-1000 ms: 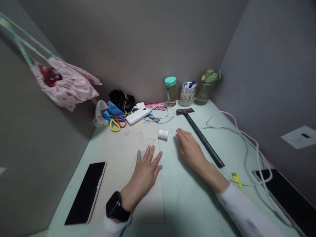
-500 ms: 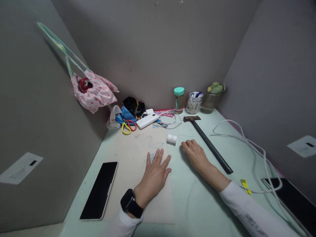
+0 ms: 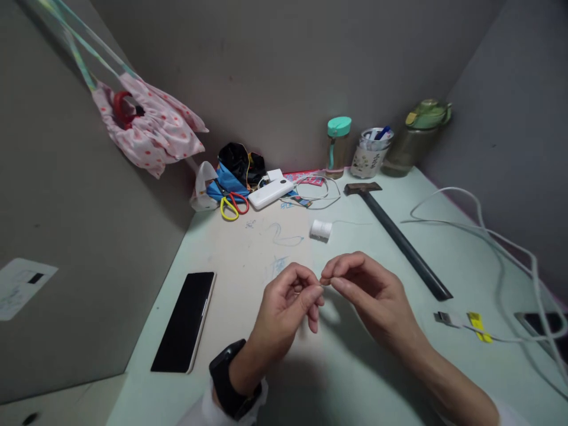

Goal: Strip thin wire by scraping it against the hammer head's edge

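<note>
My left hand [image 3: 290, 305], a black watch [image 3: 233, 378] on its wrist, is raised over the beige sheet [image 3: 231, 248] with thumb and forefinger pinched. Right beside it, fingertips almost meeting, my right hand [image 3: 377, 296] is pinched as well. Whatever is between the fingers is too small to make out. Beyond both hands a spool of white thread [image 3: 320, 230] lies on the table, a thin strand trailing from it to the right. Blue pen marks show on the sheet.
A hammer [image 3: 399, 236] lies at right, near a white cable [image 3: 474, 228]. At left is a black phone [image 3: 184, 322]. Scissors [image 3: 234, 204], a white power bank [image 3: 270, 194], a teal-lidded bottle [image 3: 338, 148], a pen tin [image 3: 371, 154] and a green-lidded bottle [image 3: 417, 139] stand or lie at the back.
Both hands have lifted off the table and come together in front of the spool, going from a flat left hand and a resting right hand to pinches. The camera view has shifted.
</note>
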Available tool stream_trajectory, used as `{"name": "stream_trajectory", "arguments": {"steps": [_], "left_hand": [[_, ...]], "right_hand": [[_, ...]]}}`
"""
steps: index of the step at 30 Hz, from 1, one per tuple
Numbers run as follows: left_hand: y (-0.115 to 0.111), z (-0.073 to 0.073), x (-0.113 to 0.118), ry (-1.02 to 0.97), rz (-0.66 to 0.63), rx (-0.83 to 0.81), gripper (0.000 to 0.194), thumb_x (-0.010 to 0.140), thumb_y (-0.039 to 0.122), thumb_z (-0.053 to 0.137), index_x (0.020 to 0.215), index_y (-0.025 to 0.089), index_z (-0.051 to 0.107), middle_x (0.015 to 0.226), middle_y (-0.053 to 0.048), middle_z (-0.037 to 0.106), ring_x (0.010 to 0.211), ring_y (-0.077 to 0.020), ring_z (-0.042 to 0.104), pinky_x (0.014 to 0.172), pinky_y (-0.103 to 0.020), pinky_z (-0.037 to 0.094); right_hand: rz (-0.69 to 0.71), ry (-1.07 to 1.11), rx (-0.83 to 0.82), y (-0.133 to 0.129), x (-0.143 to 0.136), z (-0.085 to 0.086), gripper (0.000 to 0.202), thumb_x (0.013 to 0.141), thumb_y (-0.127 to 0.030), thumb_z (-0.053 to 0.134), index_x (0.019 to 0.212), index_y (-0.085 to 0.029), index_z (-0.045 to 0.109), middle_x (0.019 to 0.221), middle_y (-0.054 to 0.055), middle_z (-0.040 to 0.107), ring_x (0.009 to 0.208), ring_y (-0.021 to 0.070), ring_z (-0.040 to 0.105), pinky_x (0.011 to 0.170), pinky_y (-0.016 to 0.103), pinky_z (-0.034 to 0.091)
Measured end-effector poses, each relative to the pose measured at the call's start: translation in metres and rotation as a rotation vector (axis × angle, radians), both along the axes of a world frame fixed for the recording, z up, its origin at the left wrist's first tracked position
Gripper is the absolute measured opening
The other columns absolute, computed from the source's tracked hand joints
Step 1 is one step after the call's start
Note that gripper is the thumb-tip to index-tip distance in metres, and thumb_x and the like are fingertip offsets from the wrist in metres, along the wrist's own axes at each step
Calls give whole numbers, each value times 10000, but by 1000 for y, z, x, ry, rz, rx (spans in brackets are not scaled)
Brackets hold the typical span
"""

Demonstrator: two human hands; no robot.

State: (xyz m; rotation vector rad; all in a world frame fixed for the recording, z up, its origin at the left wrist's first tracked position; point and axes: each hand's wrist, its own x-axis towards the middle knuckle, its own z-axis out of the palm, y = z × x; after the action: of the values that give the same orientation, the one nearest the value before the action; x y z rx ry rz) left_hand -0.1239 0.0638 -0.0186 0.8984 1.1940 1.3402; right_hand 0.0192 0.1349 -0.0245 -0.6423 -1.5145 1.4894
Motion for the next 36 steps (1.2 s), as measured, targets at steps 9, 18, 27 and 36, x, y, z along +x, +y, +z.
{"name": "stream_trajectory", "arguments": {"steps": [9, 18, 27, 36], "left_hand": [[-7, 9, 2, 123, 93, 14, 152, 832, 272, 685, 763, 169, 597, 649, 18, 578, 457, -71, 521, 428, -180, 453], [-6, -3, -4, 28, 35, -33, 170, 889, 317, 646, 833, 174, 573, 675, 37, 556, 481, -70, 511, 421, -184, 444], [18, -43, -32, 697, 103, -180, 85, 805, 142, 642, 720, 150, 636, 752, -4, 567, 702, -121, 504, 669, -259, 384], [24, -48, -48, 925, 79, -259, 133, 817, 124, 660, 690, 160, 639, 722, 2, 605, 710, -143, 520, 697, -282, 353]], "right_hand": [[47, 3, -28, -6, 10, 3, 49, 903, -275, 666, 870, -242, 679, 837, 11, 702, 784, 129, 679, 721, 247, 574], [49, 11, -147, -7, 3, -2, 71, 884, -264, 695, 843, -220, 656, 838, 5, 741, 745, 112, 711, 717, 228, 580], [-410, -1062, 575, 71, 45, 3, 399, 933, -311, 510, 1291, -134, 501, 1266, 229, 624, 1128, 351, 612, 865, 481, 477], [-260, -1664, 491, 141, 60, -3, 353, 939, -334, 443, 1092, -72, 622, 1068, 260, 665, 943, 358, 633, 611, 358, 308]]}}
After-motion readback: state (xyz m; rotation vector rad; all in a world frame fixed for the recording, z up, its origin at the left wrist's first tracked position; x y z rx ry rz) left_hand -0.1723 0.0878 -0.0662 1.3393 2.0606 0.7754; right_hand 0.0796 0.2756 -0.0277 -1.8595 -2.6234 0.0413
